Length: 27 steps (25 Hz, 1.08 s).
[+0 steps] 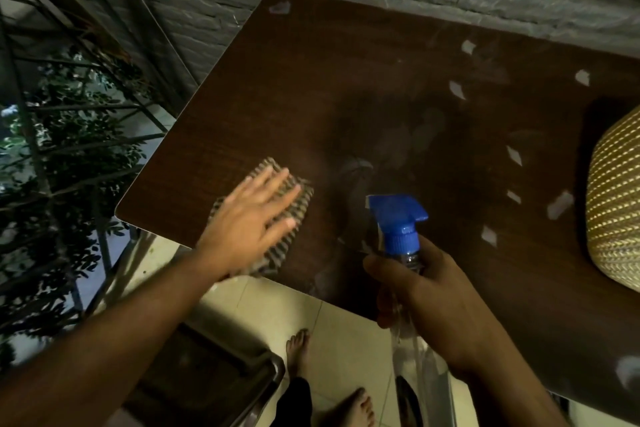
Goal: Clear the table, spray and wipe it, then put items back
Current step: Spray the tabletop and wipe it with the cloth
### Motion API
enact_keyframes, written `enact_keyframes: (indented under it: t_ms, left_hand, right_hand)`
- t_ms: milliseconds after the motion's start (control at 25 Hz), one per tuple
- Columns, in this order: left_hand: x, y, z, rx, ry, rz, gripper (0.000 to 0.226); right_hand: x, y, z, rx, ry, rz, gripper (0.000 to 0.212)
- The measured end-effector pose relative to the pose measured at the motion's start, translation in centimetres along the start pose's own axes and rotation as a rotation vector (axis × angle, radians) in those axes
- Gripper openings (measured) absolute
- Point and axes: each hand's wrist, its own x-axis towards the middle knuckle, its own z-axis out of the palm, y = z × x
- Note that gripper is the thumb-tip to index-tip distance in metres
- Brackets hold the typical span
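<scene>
At lower centre of the frame, the right hand [438,302] grips the spray bottle [401,229] above the table [311,87]; the left hand [249,215] presses flat on the cloth [294,204], mid-wipe. Next, probably sweeping toward the misted middle.

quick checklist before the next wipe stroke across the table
1. Cloth under the left hand, fingers flat on it: ok.
2. Spray bottle gripped in the right hand, nozzle aimed over the table: ok.
3. Wet patch ahead of the cloth to wipe: ok, smears show mid-table.
4. Wiping path free of things: ok near the cloth.
5. Table fully cleared: not ok, a woven basket sits at the right edge.
6. Liquid left in the bottle: cannot tell.
</scene>
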Motion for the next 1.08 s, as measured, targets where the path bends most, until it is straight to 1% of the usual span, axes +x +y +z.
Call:
enact_keyframes:
  t_ms: [120, 160, 200, 240, 280, 360, 400, 440, 480, 560, 640, 720, 840, 880, 960, 1040, 1080]
  left_hand:
    - [8.9, -1.8, -0.8, 0.004, 0.036, -0.233, 0.062]
    - [11.1, -0.9, -0.9, 0.001, 0.035, -0.297, 0.060]
    - [12.5, 0.5, -0.8, -0.006, 0.034, -0.324, 0.059]
    - [12.8, 2.1, -0.6, -0.007, 0.035, -0.293, 0.059]
    - [12.0, 3.7, -0.2, -0.006, 0.037, -0.207, 0.058]
    - [6.9, 5.8, 0.8, 0.005, 0.039, 0.021, 0.058]
    - [3.6, 6.2, 1.0, -0.003, 0.024, 0.098, 0.058]
    - [0.6, 6.2, 1.0, -0.009, 0.006, 0.129, 0.059]
    - [-1.8, 5.6, 1.0, -0.005, -0.016, 0.121, 0.060]
    - [-3.1, 3.1, 0.5, 0.005, -0.037, 0.037, 0.061]
    - [0.8, 1.6, 0.1, 0.005, 0.028, -0.083, 0.064]
    - [7.5, 1.3, -0.2, 0.022, 0.083, -0.167, 0.065]
    - [15.7, 3.5, -0.5, 0.005, 0.041, -0.225, 0.059]
    - [16.4, 4.5, -0.4, 0.010, 0.032, -0.205, 0.059]
    - [13.7, 6.5, 0.1, 0.033, 0.033, -0.050, 0.058]
    - [7.0, 7.5, 0.9, 0.029, 0.034, 0.137, 0.058]
    - [3.3, 7.5, 1.2, 0.011, 0.021, 0.189, 0.057]
  right_hand:
    - [0.0, 0.0, -0.3, 0.011, 0.023, -0.009, 0.016]
    - [-0.1, -0.1, -0.3, 0.025, 0.024, -0.009, 0.016]
    - [-0.2, -0.1, -0.3, 0.037, 0.024, -0.011, 0.016]
    - [-0.3, -0.1, -0.3, 0.047, 0.027, -0.013, 0.015]
    - [-0.3, -0.1, -0.3, 0.055, 0.027, -0.011, 0.015]
    - [-0.3, -0.1, -0.4, 0.073, 0.021, 0.006, 0.015]
    - [-0.3, -0.2, -0.6, 0.089, 0.021, 0.016, 0.015]
    - [-0.3, -0.1, -0.9, 0.103, 0.021, 0.028, 0.015]
    - [-0.3, -0.1, -1.1, 0.106, 0.022, 0.037, 0.015]
    - [-0.1, 0.1, -1.6, 0.090, 0.036, 0.045, 0.016]
    - [0.3, 0.4, -2.0, 0.094, 0.054, 0.053, 0.018]
    - [0.4, 0.4, -2.1, 0.090, 0.058, 0.053, 0.018]
    - [0.3, 0.1, -2.0, 0.103, 0.061, 0.040, 0.018]
    - [0.3, 0.0, -2.1, 0.104, 0.066, 0.035, 0.017]
    - [0.2, -0.3, -2.1, 0.119, 0.070, 0.037, 0.016]
    - [0.1, -0.6, -2.2, 0.145, 0.059, 0.044, 0.017]
    - [0.2, -0.6, -2.4, 0.146, 0.060, 0.045, 0.017]
